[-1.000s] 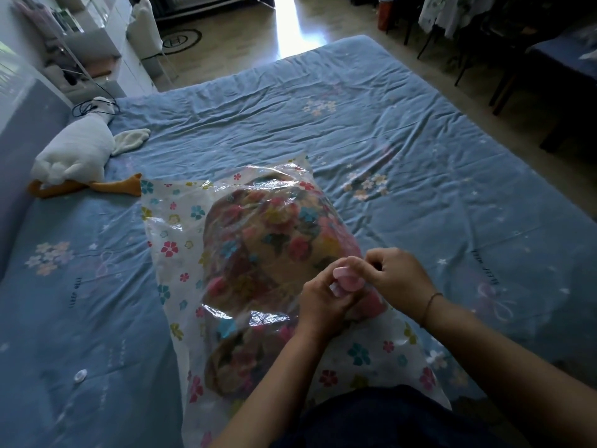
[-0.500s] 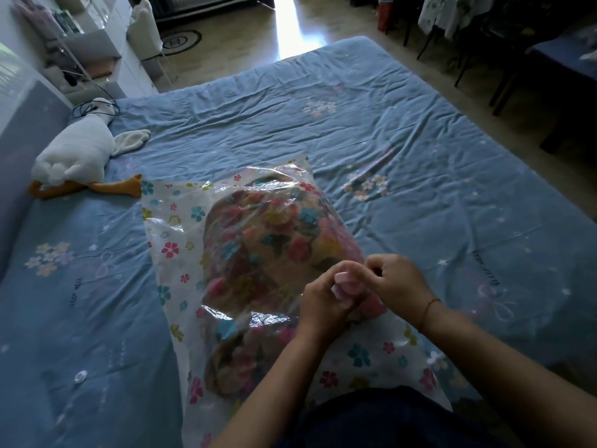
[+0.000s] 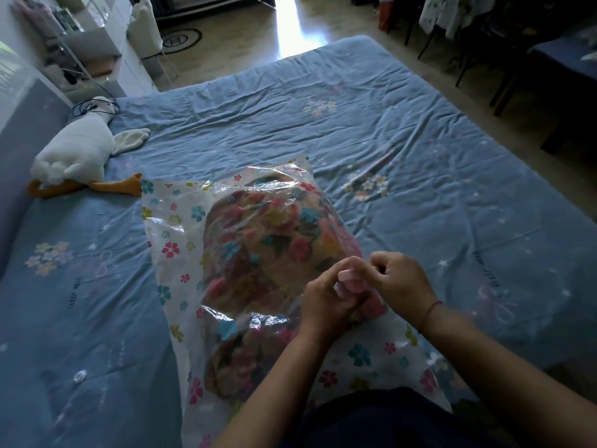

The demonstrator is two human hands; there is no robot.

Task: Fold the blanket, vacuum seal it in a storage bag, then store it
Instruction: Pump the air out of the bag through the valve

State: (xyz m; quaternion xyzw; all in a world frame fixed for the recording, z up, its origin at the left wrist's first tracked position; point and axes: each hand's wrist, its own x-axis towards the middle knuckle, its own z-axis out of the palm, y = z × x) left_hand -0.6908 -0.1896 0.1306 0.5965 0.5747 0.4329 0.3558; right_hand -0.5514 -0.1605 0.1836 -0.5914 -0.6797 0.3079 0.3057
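Bag: flowered clear storage bag (image 3: 181, 253) flat on the blue bed (image 3: 420, 156), blanket (image 3: 274, 240) folded inside, bulging at centre.
Valve: small pink cap (image 3: 350, 281) on the bag's top face, at about 4 o'clock from the bulge.
Left hand (image 3: 326, 302): fingers curled round the cap from the near side, steadying it.
Right hand (image 3: 399, 279): fingertips pinching the cap's top, grasping it.
Step, my guess: working the cap before or after pulling air.
Doing it well: brace the base, turn squarely, keep plastic unpuckered beneath.
Bystander: stuffed goose (image 3: 77, 153) at 10 o'clock, well apart.
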